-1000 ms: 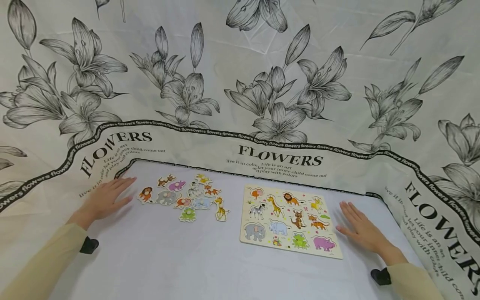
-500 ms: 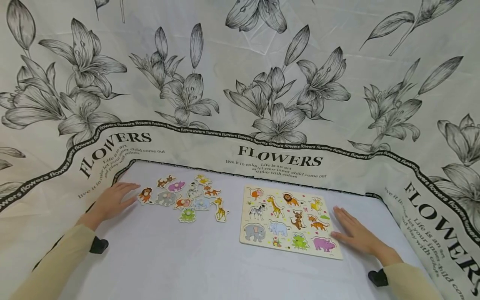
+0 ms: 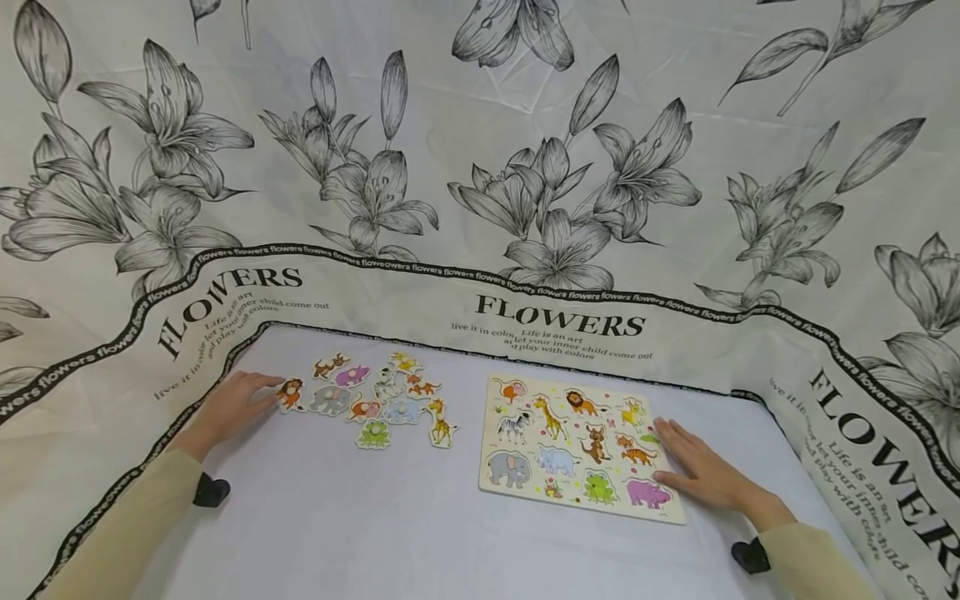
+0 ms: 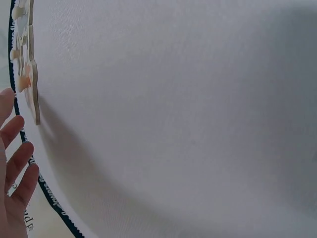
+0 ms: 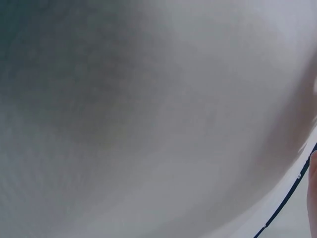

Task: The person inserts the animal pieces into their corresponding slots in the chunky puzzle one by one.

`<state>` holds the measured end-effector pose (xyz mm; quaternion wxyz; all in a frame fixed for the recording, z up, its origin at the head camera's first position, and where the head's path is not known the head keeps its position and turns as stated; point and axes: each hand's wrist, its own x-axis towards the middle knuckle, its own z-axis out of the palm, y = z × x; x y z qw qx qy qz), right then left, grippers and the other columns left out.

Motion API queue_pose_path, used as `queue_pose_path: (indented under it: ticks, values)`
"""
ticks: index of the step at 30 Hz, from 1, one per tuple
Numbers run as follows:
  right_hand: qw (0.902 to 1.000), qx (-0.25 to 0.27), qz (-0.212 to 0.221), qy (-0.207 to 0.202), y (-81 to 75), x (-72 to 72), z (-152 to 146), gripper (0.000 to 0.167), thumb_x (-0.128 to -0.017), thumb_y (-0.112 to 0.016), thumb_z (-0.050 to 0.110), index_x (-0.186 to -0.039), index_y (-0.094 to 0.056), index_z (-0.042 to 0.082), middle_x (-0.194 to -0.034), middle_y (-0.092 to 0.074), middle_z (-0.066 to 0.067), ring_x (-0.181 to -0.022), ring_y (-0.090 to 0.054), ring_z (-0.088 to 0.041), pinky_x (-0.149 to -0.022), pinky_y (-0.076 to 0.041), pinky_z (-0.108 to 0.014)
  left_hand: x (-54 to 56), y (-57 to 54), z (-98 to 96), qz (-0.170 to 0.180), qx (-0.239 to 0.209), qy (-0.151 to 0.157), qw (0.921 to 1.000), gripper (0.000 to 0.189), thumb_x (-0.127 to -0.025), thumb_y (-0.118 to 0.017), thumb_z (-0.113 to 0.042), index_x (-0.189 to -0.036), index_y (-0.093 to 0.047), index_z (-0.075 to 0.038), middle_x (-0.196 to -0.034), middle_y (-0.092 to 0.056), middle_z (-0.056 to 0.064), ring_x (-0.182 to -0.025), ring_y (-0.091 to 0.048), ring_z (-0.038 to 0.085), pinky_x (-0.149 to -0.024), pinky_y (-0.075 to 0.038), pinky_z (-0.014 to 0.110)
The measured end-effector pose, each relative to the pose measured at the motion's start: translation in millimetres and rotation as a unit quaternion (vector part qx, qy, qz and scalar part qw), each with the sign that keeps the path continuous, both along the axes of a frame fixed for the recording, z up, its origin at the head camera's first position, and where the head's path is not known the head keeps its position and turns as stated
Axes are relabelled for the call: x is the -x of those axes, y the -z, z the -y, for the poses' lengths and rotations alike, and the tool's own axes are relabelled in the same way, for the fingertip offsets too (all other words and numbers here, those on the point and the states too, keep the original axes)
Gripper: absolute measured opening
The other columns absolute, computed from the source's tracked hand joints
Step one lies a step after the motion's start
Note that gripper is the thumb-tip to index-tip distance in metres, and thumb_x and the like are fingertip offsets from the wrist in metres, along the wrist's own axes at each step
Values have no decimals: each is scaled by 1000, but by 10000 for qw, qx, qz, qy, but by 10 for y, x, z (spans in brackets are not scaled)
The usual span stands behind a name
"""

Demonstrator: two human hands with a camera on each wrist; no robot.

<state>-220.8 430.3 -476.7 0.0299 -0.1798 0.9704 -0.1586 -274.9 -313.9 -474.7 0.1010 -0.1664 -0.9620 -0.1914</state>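
In the head view, my left hand (image 3: 236,408) reaches in from the left, its fingertips right at a lion puzzle piece (image 3: 290,394). The left wrist view shows its fingers (image 4: 20,161) loosely bent, with the edge of a knobbed piece (image 4: 33,91) just beyond them. On the other side, my right hand (image 3: 701,467) lies with straight fingers over the right edge of an animal puzzle board (image 3: 519,492). Printed animals fill the board's recesses, among them a purple hippo and a green frog. Only a sliver of a finger (image 5: 313,193) shows in the right wrist view.
Several animal pieces lie clustered beside the lion, including an elephant (image 3: 330,399), a frog (image 3: 372,433) and a giraffe (image 3: 441,422). A white cloth (image 3: 420,533) covers the table. Flower-printed fabric (image 3: 420,308) stands around the back and sides.
My left hand has moved right, up to the lion piece. My right hand has slid left, from beside the board onto its right edge. Pieces and board have stayed put.
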Motion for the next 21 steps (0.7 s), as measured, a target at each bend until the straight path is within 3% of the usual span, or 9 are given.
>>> queue_pose_path:
  ticks: [7,16,21]
  values:
    - [9995,-74,-124,-279,39,28,18,83,-89,-64,42,-150,-25,1,-154,-23,-28,-138,-20,-53,-105,-19,-69,4,33,-11,420,-300,-132,9986,33,-93,-60,-14,-122,-61,0,-119,-61,27,-111,-54,47,-93,-41,61]
    - [9994,-106,-58,-336,51,28,27,83,-89,-63,42,-151,-24,1,-154,-24,-27,-140,-20,-49,-113,-15,-58,47,78,7,416,-335,-116,9985,31,-92,-62,-14,-118,-63,0,-114,-63,24,-104,-58,42,-87,-46,57]
    - [9986,-234,-97,-454,19,33,20,83,-89,-63,42,-149,-26,-1,-153,-26,-28,-143,-19,-43,-105,-21,-66,64,88,-9,436,-372,-127,9983,28,-92,-62,-14,-117,-65,-2,-114,-63,23,-105,-57,41,-88,-46,57]
